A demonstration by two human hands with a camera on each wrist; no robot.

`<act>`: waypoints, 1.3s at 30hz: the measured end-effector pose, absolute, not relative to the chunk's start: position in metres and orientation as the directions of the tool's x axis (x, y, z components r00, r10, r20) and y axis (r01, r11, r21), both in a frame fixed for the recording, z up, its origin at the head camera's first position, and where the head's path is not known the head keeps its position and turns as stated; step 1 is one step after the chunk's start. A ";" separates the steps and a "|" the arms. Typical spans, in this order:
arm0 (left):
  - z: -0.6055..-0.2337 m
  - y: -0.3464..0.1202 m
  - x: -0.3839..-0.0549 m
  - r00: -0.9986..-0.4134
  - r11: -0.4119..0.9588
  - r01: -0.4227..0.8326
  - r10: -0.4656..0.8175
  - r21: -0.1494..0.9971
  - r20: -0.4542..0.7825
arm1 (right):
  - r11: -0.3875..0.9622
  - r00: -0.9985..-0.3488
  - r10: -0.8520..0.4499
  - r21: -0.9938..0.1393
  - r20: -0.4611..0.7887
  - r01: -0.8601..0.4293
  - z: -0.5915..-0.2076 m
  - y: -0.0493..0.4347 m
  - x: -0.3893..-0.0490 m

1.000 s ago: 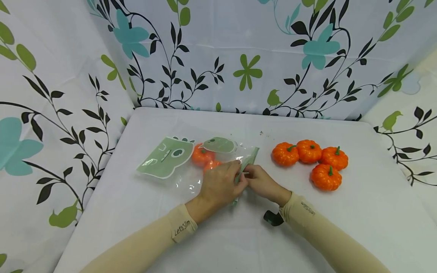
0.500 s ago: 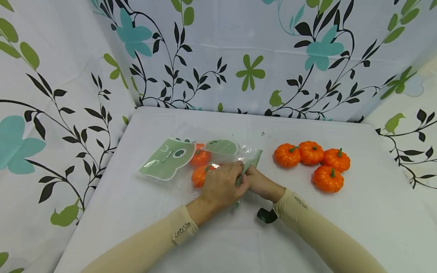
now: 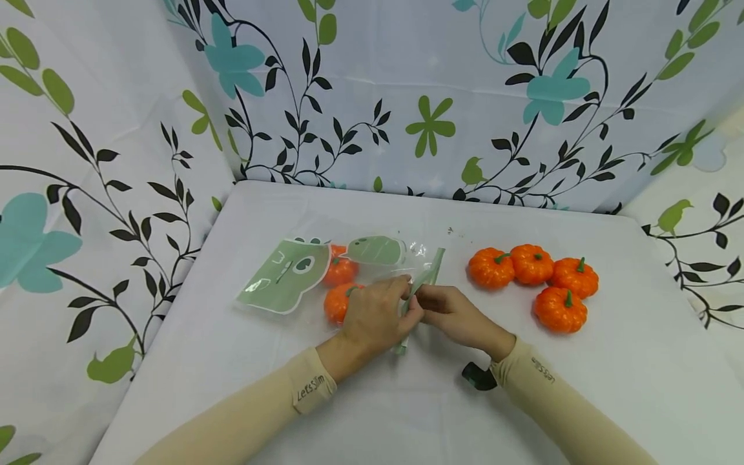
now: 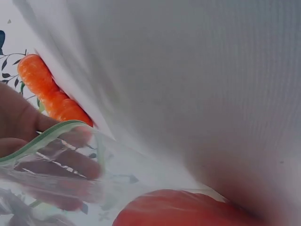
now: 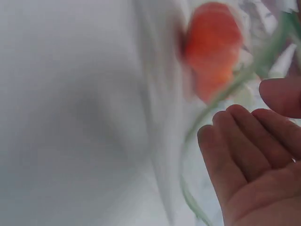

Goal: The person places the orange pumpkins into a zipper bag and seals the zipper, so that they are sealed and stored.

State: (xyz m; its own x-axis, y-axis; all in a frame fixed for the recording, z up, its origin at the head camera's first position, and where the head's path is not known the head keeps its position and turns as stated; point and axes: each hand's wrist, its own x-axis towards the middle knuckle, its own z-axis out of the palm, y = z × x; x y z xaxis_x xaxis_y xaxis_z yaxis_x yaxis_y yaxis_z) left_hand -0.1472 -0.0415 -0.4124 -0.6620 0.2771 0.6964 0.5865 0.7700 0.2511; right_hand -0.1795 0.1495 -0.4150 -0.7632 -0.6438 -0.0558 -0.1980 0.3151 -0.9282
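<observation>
A clear zip bag (image 3: 283, 278) with green frog-like printing lies on the white table, its green-edged mouth (image 3: 431, 268) facing right. Inside are small orange pumpkins (image 3: 338, 302); part of that group is covered by the printing and my left hand. The left hand (image 3: 374, 316) grips the bag near its mouth. Just outside that mouth is my right hand (image 3: 462, 316), its fingertips close to the green edge. The right wrist view has the right hand (image 5: 258, 160) with fingers extended, thumb apart and nothing in the palm. Through the plastic, the left wrist view shows fingers (image 4: 75, 162).
Several orange pumpkins (image 3: 559, 310) sit in a cluster on the table (image 3: 639, 361), right of the hands. A small black device (image 3: 479, 376) is at the right wrist. Patterned cloth (image 3: 360, 77) hangs behind and at both sides.
A pumpkin inside the bag has shifted left and toward me, out from under the left hand. My right hand reached into the bag's mouth, then drew back to the right.
</observation>
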 end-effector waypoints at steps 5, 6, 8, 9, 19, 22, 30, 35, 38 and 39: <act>-0.412 -0.042 -0.150 -0.686 0.796 0.550 0.259 0.252 0.680 | 0.446 -0.823 -0.564 -0.816 0.064 -0.369 -0.397 0.175 -0.176; -0.412 -0.042 -0.151 -0.693 0.801 0.542 0.256 0.253 0.674 | 0.494 -0.835 -0.543 -0.770 0.089 -0.403 -0.393 0.180 -0.176; -0.411 -0.042 -0.151 -0.708 0.811 0.527 0.253 0.255 0.659 | 0.608 -0.852 -0.508 -0.648 0.128 -0.460 -0.385 0.192 -0.179; -0.411 -0.042 -0.151 -0.713 0.812 0.522 0.249 0.260 0.656 | 0.665 -0.861 -0.493 -0.582 0.128 -0.468 -0.382 0.197 -0.181; -0.409 -0.042 -0.150 -0.744 0.796 0.522 0.249 0.307 0.620 | 0.843 -0.880 -0.474 -0.292 -0.009 -0.451 -0.377 0.253 -0.228; -0.410 -0.041 -0.150 -0.744 0.790 0.529 0.256 0.310 0.617 | 0.851 -0.880 -0.472 -0.289 -0.057 -0.438 -0.380 0.263 -0.240; -0.412 -0.040 -0.149 -0.755 0.781 0.534 0.267 0.324 0.600 | 0.855 -0.864 -0.482 -0.292 -0.146 -0.428 -0.382 0.270 -0.258; -0.413 -0.042 -0.148 -0.756 0.774 0.538 0.267 0.335 0.597 | 0.865 -0.857 -0.473 -0.292 -0.206 -0.407 -0.380 0.270 -0.264; -0.414 -0.043 -0.147 -0.755 0.771 0.539 0.265 0.339 0.600 | 0.871 -0.856 -0.463 -0.297 -0.229 -0.391 -0.381 0.271 -0.266; -0.414 -0.043 -0.147 -0.755 0.770 0.540 0.263 0.341 0.601 | 0.874 -0.857 -0.459 -0.295 -0.235 -0.387 -0.381 0.271 -0.266</act>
State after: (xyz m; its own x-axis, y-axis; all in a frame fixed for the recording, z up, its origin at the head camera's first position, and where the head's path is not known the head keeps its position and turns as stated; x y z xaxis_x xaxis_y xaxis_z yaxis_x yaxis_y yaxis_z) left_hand -0.1472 -0.0427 -0.4141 -0.7546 0.2628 0.6012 0.5395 0.7699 0.3407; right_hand -0.2663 0.2707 -0.3814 -0.8570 -0.4587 -0.2347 -0.3868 0.8737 -0.2951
